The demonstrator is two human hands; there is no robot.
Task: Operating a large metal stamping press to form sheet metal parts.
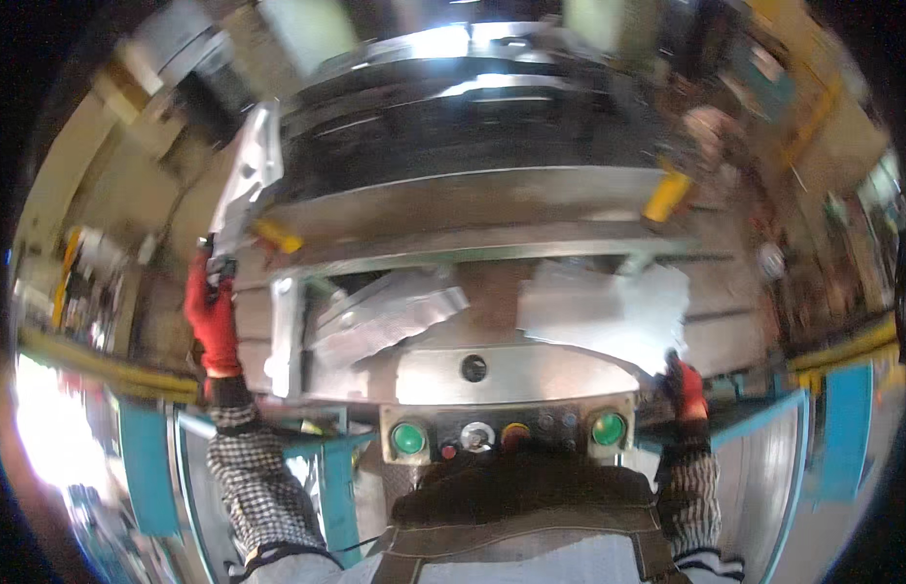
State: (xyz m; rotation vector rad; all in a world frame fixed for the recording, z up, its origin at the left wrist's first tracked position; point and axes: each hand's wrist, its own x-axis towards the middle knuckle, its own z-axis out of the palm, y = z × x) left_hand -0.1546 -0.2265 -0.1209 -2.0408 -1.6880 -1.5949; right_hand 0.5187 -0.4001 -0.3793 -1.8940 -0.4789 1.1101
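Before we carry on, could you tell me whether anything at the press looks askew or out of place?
The metal sheet lying in the press opening sits tilted, not square to the bed. The left hand holds another sheet metal piece raised beside the machine, and the right hand grips the edge of a flat sheet. Nothing looks damaged, though the picture is blurred.

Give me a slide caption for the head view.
Red-gloved left hand lifts a metal sheet; right hand grips another sheet at a press.

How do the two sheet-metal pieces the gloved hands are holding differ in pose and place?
The left-hand sheet stands nearly upright beside the press, raised high by the left hand; the right-hand sheet lies flat on the press bed, gripped at its near corner by the right hand. The first looks narrow, the second broad. Both are bright bare metal.
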